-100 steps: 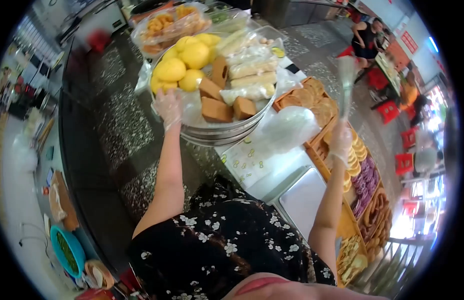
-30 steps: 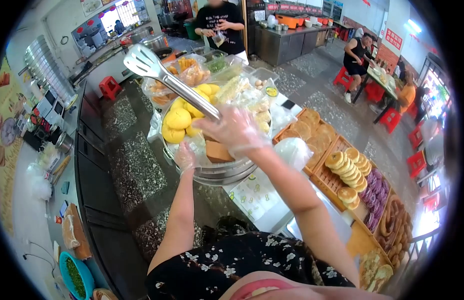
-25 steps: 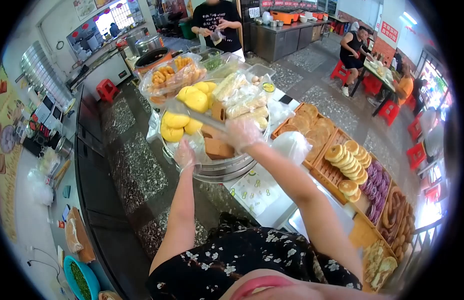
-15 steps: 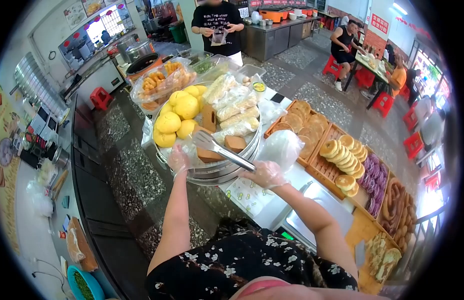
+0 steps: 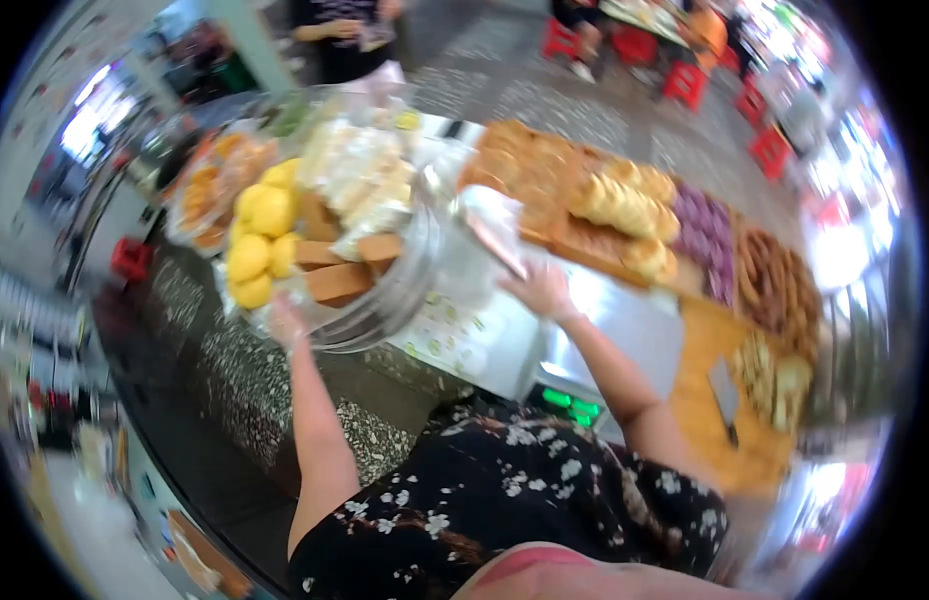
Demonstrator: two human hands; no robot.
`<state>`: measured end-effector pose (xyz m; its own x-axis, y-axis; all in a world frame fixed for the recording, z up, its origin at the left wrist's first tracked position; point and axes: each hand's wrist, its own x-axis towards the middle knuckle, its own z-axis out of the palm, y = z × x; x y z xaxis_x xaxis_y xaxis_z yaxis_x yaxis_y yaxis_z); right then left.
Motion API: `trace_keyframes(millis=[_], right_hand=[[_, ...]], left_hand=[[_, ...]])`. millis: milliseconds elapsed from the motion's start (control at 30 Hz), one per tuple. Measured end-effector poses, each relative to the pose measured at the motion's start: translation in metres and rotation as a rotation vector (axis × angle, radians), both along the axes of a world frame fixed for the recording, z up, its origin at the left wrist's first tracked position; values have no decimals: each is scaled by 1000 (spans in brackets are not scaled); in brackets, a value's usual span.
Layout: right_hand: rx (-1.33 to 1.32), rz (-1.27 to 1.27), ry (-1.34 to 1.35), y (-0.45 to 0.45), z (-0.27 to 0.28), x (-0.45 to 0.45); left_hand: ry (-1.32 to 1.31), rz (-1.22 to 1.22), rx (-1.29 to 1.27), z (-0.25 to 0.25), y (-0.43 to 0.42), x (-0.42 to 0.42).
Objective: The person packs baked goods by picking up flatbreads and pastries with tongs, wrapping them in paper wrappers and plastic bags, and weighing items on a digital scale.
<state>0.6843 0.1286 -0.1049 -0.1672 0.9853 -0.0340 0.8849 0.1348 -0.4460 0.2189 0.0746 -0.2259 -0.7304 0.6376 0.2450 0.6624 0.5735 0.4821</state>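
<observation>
Gloved in clear plastic, my right hand [image 5: 541, 290] grips metal tongs [image 5: 490, 238], which point up and left over a white plastic bag [image 5: 488, 210] and the scale [image 5: 625, 335]. My left hand [image 5: 287, 320], also gloved, is at the near left rim of the round steamer [image 5: 385, 310]; its fingers are blurred, and whether they hold anything is unclear. Inside the steamer are yellow buns [image 5: 265, 212], brown cake blocks [image 5: 338, 284] and wrapped pale rolls [image 5: 365, 180].
Wooden trays to the right hold flat round cakes [image 5: 525, 165], pale golden cakes [image 5: 625, 208], purple rolls [image 5: 703, 235] and brown twisted pieces [image 5: 775, 280]. A knife [image 5: 726, 395] lies on the wooden board [image 5: 685, 430]. Across the stall stands a person [image 5: 345, 45]; red stools [image 5: 685, 85] are beyond.
The view has swung right. My right hand has moved with the tongs from above the steamer to the right, over the bag and scale. My left hand stays near the steamer's rim.
</observation>
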Motion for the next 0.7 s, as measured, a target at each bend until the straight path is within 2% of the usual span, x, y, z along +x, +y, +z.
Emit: trace_keyframes(millis=[33,67,100,133,167,200,233,267,300,333,367,433,467,500,533,567,600,700], right_hand=[[130,-31,172,18,-26,23],[75,-158,356,17,-6,40],[74,-263,183,28,-19,67],[15,-365,287,27,-24,92],[0,-491,208,32,-56,125],[-68,-520,284,11,-30,135],[-130,-560,141,6,-56,169],[15,-358,29,-9,-86,200],[-34,-730,222,-30,-91,218],[-74,-772,93,-49,-86,235],[-81,-778,66,-67,-78,250],[-120,-762,-23,-93,-40,255],[-144,-728,-109,-102,-26,256],[-154,-737,-112,-105,-19,255],[-161,-728,-188,-106,-13,252],[-165,-713,-264,-104,-11,250],[-165,-714,-262,-102,-14,249],[-105,-746,-324,-93,-24,254]], left_hand=[[21,-44,39,-7,2,-8],[40,-84,84,-11,3,-11],[44,-93,72,-7,3,-7],[49,-89,60,2,0,-3],[19,-49,80,10,0,-1],[-13,0,106,13,2,-1],[-60,39,294,-5,9,-21],[-105,81,471,-24,13,-41],[-231,250,472,52,1,23],[-228,230,449,85,-6,69],[-359,-15,552,107,-12,104],[-365,-546,813,86,1,164],[-365,-721,793,88,8,216],[-164,-1025,631,74,20,240],[122,-1198,607,68,36,279],[83,-1327,488,60,47,314],[-67,-1413,398,54,57,344],[-113,-1471,373,29,82,400]])
